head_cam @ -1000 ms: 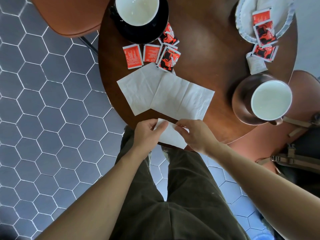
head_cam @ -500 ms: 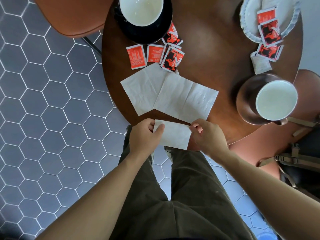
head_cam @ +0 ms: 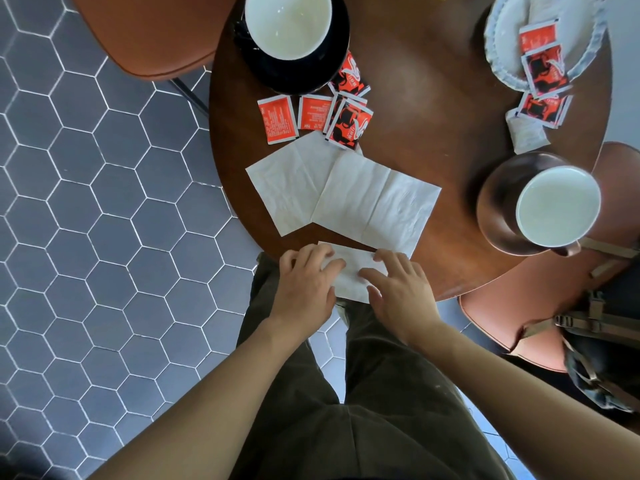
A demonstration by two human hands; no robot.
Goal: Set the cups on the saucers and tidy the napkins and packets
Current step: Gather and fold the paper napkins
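My left hand and my right hand both press down on a small folded white napkin at the near edge of the round wooden table. Just beyond it lie two bigger white napkins, one on the left and one overlapping it on the right. A white cup stands on a black saucer at the far left. Another white cup sits on a brown saucer at the right. Red packets lie scattered near the black saucer.
A white ruffled plate at the far right holds red packets, with more packets and a white sachet beside it. An orange chair stands far left. Another chair at the right carries a bag.
The small napkin was held up by its ends between both hands; now it lies on the table edge with both hands flat on top of it.
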